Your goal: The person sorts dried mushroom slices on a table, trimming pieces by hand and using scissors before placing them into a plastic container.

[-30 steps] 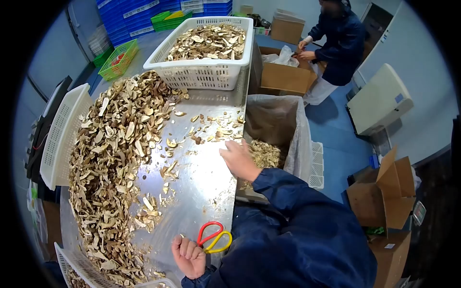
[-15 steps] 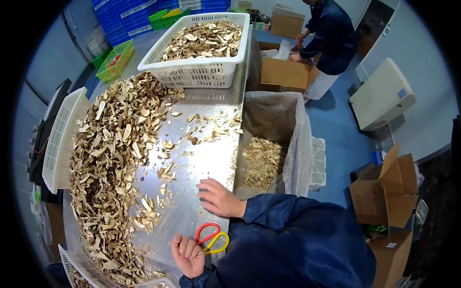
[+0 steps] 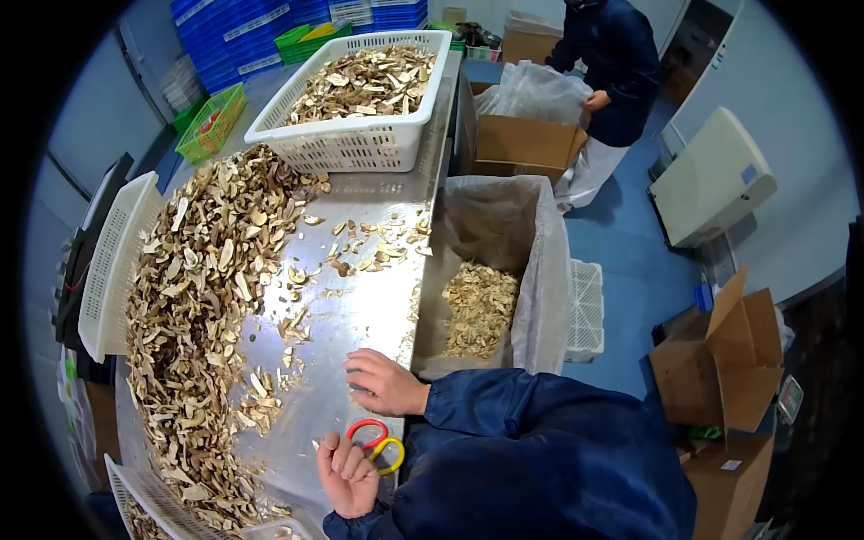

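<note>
By the counter's [image 3: 360, 306] near edge: scissors [image 3: 385, 440] are lying between right hand [image 3: 387, 382], fingers apart, and nearer left hand [image 3: 348, 475], fingers curled, hold unclear.

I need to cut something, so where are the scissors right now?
In the head view, the scissors are low, left of centre, near the edge of the metal table, beside the left hand and below the right hand.
</note>
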`<move>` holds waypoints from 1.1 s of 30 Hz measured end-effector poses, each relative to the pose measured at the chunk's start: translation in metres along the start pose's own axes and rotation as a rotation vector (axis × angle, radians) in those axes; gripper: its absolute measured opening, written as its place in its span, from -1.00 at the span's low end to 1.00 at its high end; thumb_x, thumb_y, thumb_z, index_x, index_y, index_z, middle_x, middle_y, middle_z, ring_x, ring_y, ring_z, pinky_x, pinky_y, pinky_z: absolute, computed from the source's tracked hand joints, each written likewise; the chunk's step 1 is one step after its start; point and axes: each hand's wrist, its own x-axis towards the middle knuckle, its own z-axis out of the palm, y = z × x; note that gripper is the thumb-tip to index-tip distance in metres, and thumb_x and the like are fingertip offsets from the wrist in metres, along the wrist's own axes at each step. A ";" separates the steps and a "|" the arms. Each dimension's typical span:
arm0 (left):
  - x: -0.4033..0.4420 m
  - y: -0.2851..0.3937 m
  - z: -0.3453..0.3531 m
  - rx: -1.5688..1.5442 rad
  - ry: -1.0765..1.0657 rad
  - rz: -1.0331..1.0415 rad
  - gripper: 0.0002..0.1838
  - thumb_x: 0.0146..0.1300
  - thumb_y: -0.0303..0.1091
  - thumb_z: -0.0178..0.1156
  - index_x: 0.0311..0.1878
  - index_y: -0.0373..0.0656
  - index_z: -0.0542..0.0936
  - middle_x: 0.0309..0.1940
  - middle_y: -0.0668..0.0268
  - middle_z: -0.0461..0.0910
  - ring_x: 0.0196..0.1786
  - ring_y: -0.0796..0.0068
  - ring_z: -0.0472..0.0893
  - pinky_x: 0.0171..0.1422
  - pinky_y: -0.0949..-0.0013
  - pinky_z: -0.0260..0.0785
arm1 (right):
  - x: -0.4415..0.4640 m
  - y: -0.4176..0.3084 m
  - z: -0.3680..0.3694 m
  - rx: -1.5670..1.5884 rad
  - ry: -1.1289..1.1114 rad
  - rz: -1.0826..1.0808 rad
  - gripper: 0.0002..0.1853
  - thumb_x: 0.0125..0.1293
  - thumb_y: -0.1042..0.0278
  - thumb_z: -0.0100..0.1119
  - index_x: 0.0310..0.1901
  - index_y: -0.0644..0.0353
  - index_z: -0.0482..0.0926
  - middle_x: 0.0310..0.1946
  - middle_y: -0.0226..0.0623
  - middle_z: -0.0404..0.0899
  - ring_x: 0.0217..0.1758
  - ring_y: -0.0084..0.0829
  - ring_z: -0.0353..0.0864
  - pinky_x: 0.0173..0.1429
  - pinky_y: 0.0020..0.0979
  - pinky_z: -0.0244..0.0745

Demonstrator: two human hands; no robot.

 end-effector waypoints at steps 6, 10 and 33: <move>0.002 -0.023 0.013 0.022 0.017 -0.023 -0.77 0.46 -0.27 -0.27 -0.28 -0.13 0.33 -0.64 0.44 0.22 -0.62 0.65 0.20 -0.54 0.55 0.07 | -0.003 0.001 0.002 0.028 0.055 0.008 -0.75 0.05 0.40 0.22 -0.23 0.32 0.50 -0.05 -0.07 0.43 0.16 -0.03 0.36 0.26 -0.15 0.28; 0.008 -0.036 0.018 0.034 -0.025 -0.060 -0.75 0.46 -0.26 -0.29 -0.28 -0.13 0.33 -0.63 0.44 0.22 -0.61 0.64 0.21 -0.53 0.55 0.05 | -0.001 0.000 -0.001 0.041 0.074 0.018 -0.75 0.05 0.42 0.21 -0.22 0.32 0.51 -0.06 -0.08 0.44 0.15 -0.05 0.37 0.25 -0.17 0.29; 0.006 -0.057 0.018 -0.034 0.076 0.010 -0.80 0.46 -0.28 -0.27 -0.32 -0.08 0.25 -0.65 0.41 0.23 -0.61 0.61 0.23 -0.54 0.54 0.12 | 0.002 0.005 0.001 0.121 0.117 0.168 -0.85 0.05 0.49 0.16 -0.30 0.28 0.51 -0.16 -0.14 0.49 0.04 -0.10 0.44 0.13 -0.23 0.36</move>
